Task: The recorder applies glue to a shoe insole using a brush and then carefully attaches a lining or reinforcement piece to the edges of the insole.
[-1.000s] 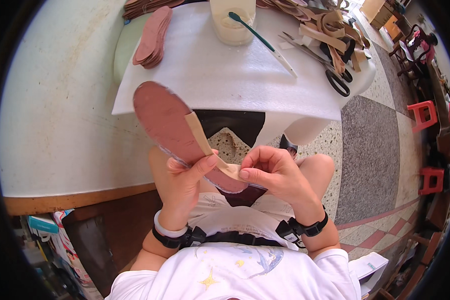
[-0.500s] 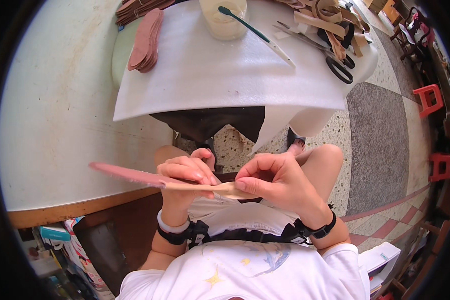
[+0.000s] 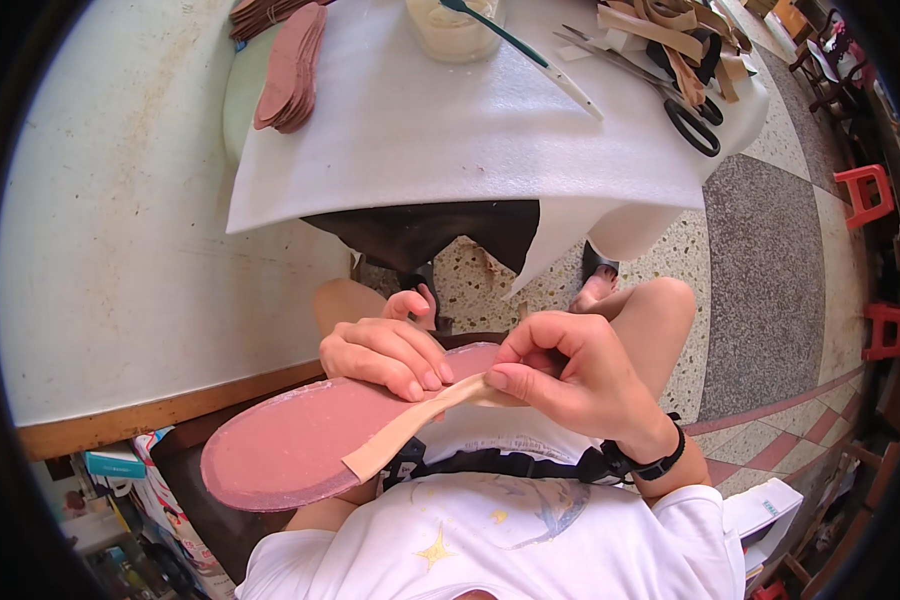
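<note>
A dusty-pink shoe insole (image 3: 280, 435) is held over my lap, its broad face turned up. Along its near edge lies a beige fabric strip (image 3: 385, 440), one cut end resting near the insole's rounded left part. My left hand (image 3: 385, 352) grips the insole from the far side, fingers pressed on its face beside the strip; the thumb is hidden. Thumb and forefinger of my right hand (image 3: 575, 375) pinch the strip near the insole's right end, which is partly hidden behind that hand.
Ahead stands a table under a white foam sheet (image 3: 440, 140). On it are stacked pink insoles (image 3: 290, 75), a tub (image 3: 450, 38), a green-and-white brush (image 3: 540, 65), black-handled scissors (image 3: 692, 128) and a heap of beige strips (image 3: 675, 40). A pale tabletop (image 3: 120, 250) borders my left.
The insole has tilted from nearly edge-on to face-up, and its left end has come nearer to me. My left fingers now lie across its face. The right hand keeps pinching the strip.
</note>
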Demonstrator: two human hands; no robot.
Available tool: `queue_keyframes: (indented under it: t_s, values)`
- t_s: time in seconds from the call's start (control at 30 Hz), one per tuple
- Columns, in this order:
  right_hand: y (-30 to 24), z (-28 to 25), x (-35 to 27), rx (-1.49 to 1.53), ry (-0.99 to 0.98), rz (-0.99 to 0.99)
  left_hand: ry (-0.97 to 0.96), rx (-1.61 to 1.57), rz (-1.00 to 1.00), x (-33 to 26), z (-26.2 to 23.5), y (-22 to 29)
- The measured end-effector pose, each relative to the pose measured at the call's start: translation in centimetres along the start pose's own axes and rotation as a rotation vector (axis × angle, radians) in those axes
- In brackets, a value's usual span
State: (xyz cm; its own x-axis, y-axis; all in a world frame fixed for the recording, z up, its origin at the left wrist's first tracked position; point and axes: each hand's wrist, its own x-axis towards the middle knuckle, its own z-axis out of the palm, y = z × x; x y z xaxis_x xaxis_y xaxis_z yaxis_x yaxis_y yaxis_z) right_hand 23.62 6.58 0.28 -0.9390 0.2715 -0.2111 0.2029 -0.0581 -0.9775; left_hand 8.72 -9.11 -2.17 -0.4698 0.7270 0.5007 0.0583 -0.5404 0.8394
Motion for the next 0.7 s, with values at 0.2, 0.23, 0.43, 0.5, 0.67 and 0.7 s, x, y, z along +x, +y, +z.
queue_keyframes:
  t_s: [0.2, 0.23, 0.43, 0.5, 0.67, 0.7]
  values:
    - [0.3, 0.4, 0.9, 0.069, 0.04, 0.021, 0.29, -0.079, -0.06, -0.4, 0.8, -0.6]
    - [0.6, 0.4, 1.0, 0.099, 0.055, -0.027, 0.308, -0.045, -0.062, -0.4, 0.4, -0.8]
    - [1.9, 1.1, 1.9, 0.281, 0.119, -0.257, 0.485, -0.086, -0.191, 0.8, 1.1, -0.1]
    - [1.9, 1.3, 2.1, 0.289, 0.138, -0.271, 0.556, -0.131, -0.248, 1.1, 1.4, 0.0]
    - [1.6, 0.5, 2.2, 0.431, 0.059, -0.148, 0.703, -0.167, -0.305, 1.6, 2.1, 0.3]
    - [1.5, 0.5, 2.1, 0.463, 0.045, -0.116, 0.723, -0.167, -0.314, 1.6, 2.3, 0.4]
